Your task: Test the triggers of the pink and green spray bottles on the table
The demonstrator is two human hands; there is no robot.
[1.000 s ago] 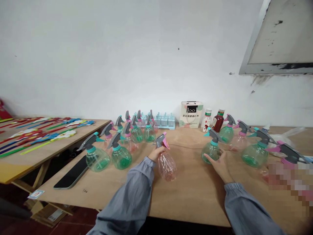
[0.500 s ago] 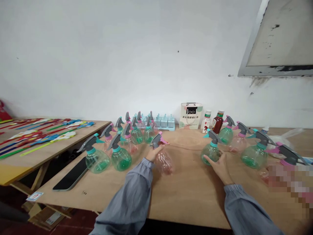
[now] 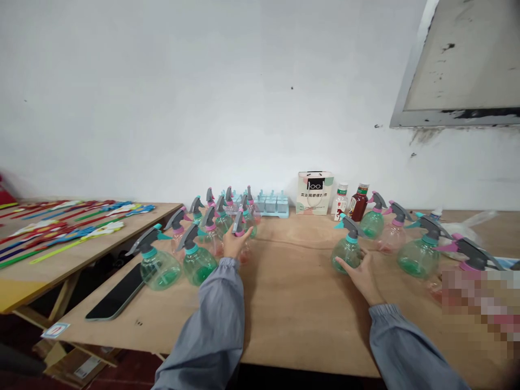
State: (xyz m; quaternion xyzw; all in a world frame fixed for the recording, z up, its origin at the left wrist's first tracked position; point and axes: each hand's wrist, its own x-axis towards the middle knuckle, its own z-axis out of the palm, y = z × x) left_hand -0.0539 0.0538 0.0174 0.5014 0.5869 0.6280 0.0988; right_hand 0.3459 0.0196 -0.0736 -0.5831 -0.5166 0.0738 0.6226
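Observation:
My left hand (image 3: 234, 244) is closed around the neck of a pink spray bottle (image 3: 245, 253), whose body is mostly hidden behind the hand. It is among the bottles on the left, close to a green spray bottle (image 3: 199, 264) with a grey and teal head. To the right, my right hand (image 3: 364, 275) curls its thumb and fingers around the lower body of another green spray bottle (image 3: 344, 250), which is upright on the table. Further green and pink spray bottles, several of them, stand around both hands.
A black phone (image 3: 116, 295) lies at the table's left. Along the wall are light-blue popsicle moulds (image 3: 273, 205), a paper bag (image 3: 313, 200), a white bottle (image 3: 340, 203) and a dark red bottle (image 3: 359, 203). Colourful hand-shaped sticks (image 3: 77, 227) cover the left table.
My left hand has carried the pink spray bottle left and back, into the left group. My right hand stays on the green spray bottle. The view has shifted slightly.

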